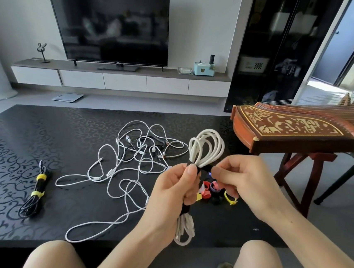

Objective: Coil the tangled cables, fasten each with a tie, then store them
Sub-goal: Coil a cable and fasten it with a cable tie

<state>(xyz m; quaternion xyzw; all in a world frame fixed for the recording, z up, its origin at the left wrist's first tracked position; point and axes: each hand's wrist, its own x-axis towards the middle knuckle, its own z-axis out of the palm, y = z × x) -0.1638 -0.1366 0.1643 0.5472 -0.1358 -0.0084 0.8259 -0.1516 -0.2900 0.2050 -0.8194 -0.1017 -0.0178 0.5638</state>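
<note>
Gripping the thick white coiled cable [207,146] at its middle, upright above the black patterned table [19,140], the person's left hand [175,190] steadies it while the right hand [241,179] pinches a black fabric tie [205,168] wrapped there; light, soft and springy, the loops would likely splay unless held at the waist

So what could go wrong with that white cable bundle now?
The black tie is only pinched by the right hand; if it slips, the white bundle in the left hand may spring open. It also hangs close to the tangled cables and might snag them.
</note>
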